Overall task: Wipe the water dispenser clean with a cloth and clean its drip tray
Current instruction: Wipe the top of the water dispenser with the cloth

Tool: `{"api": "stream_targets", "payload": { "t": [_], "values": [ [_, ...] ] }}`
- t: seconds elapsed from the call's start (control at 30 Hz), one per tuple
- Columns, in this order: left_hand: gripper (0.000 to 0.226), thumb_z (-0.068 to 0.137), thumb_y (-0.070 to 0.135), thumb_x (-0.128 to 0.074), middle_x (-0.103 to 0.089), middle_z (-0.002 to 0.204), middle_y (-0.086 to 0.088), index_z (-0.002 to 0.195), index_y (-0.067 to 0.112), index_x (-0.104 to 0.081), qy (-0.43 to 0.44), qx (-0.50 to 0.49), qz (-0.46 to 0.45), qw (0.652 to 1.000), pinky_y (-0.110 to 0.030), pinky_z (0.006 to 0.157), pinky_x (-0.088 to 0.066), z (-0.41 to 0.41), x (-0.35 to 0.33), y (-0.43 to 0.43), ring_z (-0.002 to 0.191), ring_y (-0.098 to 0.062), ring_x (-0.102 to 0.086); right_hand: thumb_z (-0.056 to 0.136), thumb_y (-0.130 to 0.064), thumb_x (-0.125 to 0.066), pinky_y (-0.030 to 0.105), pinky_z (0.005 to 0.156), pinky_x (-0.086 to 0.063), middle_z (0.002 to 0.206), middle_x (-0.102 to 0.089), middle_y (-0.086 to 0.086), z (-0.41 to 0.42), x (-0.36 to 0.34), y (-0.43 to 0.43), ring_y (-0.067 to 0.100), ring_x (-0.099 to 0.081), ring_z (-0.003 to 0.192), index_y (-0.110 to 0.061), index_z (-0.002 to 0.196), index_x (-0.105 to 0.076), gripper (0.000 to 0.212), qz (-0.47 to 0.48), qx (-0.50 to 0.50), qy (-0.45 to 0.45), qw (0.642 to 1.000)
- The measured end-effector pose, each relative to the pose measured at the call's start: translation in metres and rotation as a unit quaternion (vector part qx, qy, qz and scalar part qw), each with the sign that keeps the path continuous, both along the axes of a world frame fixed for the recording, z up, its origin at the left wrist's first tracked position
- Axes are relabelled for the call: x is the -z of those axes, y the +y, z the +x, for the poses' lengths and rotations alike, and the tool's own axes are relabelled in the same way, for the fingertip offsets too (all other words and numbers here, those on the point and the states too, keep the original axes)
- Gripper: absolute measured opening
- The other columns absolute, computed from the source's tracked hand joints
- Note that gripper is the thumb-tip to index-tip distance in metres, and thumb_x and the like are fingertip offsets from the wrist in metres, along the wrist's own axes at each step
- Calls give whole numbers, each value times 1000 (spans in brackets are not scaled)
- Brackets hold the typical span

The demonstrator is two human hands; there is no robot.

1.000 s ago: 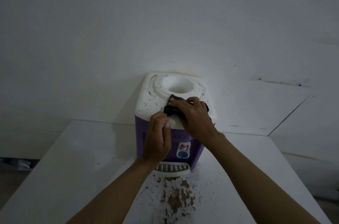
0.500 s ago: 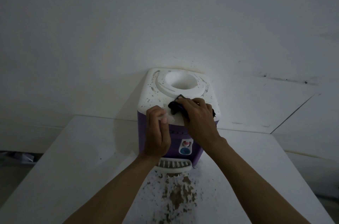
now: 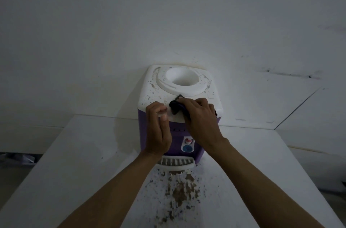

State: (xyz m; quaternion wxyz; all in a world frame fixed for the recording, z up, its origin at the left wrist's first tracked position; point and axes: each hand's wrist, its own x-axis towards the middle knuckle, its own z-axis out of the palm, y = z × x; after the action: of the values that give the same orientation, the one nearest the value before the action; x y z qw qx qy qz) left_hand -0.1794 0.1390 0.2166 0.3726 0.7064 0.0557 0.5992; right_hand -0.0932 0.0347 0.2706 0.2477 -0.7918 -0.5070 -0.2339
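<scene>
Cloth (image 3: 175,107) sits bunched under the right grip (image 3: 201,121) atop the dispenser (image 3: 149,95).

Purple water dispenser (image 3: 198,153) with brown-speckled white top, dark cloth (image 3: 177,107), white drip tray (image 3: 176,166), brown-flecked white table (image 3: 74,171).

Dim light falls on a white table (image 3: 74,162) set against a plain white wall (image 3: 131,22). Above the table's right end the wall carries dark scuff marks (image 3: 288,73) and a thin slanting seam (image 3: 299,108). A brown flaked patch (image 3: 179,192) mars the tabletop's near middle. Left of the table lies shadowed floor (image 3: 11,186).
</scene>
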Motion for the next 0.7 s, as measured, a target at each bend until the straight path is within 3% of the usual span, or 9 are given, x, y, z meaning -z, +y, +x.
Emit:
{"api": "stream_targets", "payload": {
  "t": [0.1, 0.23, 0.37, 0.43, 0.5, 0.57, 0.7],
  "values": [
    [29, 105, 33, -27, -50, 104, -19, 108, 12, -47, -7, 8, 6, 1000, -40, 86, -46, -2, -2, 4, 94, -32, -53, 85, -8, -64, 43, 83, -41, 115, -67, 5, 8, 0, 3, 34, -55, 105, -14, 122, -60, 38, 50, 70, 20, 996],
    [31, 105, 35, -26, -50, 107, -14, 109, 12, -48, -10, 2, 6, 1000, -43, 85, -48, -6, -4, 7, 95, -33, -55, 86, -18, -63, 44, 106, -28, 138, -53, 4, 6, 19, 2, 31, -37, 135, -16, 129, -57, 43, 31, -34, -18, 999],
    [34, 105, 33, -26, -47, 109, -4, 106, 8, -49, -21, -13, -9, 1000, -39, 86, -46, -4, -4, 4, 94, -33, -54, 89, -28, -57, 46, 113, -23, 148, -39, 0, 11, 44, -16, 27, -26, 142, -19, 138, -47, 51, -13, -112, -109, 988],
    [39, 105, 32, -26, -49, 108, -11, 106, 2, -51, -15, -19, -16, 1000, -36, 89, -45, -3, -2, 0, 96, -31, -54, 89, -26, -61, 48, 114, -22, 151, -35, -1, 16, 56, -28, 28, -23, 143, -20, 140, -44, 55, -40, -118, -151, 981],
    [44, 105, 33, -26, -51, 108, -16, 105, -3, -52, -5, -19, -20, 1000, -32, 93, -42, -4, 0, -2, 101, -26, -52, 96, -29, -52, 49, 113, -23, 150, -37, -1, 22, 67, -39, 28, -24, 143, -20, 140, -45, 45, -32, -110, -173, 978],
    [38, 105, 33, -28, -51, 108, -16, 107, 3, -51, 1, -15, -19, 1000, -31, 94, -43, -6, 1, -3, 102, -25, -52, 100, -36, -42, 49, 111, -26, 148, -40, 0, 24, 73, -44, 29, -26, 142, -20, 139, -46, 42, 1, -78, -162, 984],
    [32, 105, 34, -29, -50, 111, -7, 108, 9, -49, -2, -23, -14, 1000, -34, 92, -45, -9, -1, -2, 102, -25, -52, 95, -31, -51, 44, 109, -27, 147, -42, 4, 7, 61, -21, 31, -27, 141, -15, 137, -49, 45, 90, -12, -62, 994]
  ]
}}
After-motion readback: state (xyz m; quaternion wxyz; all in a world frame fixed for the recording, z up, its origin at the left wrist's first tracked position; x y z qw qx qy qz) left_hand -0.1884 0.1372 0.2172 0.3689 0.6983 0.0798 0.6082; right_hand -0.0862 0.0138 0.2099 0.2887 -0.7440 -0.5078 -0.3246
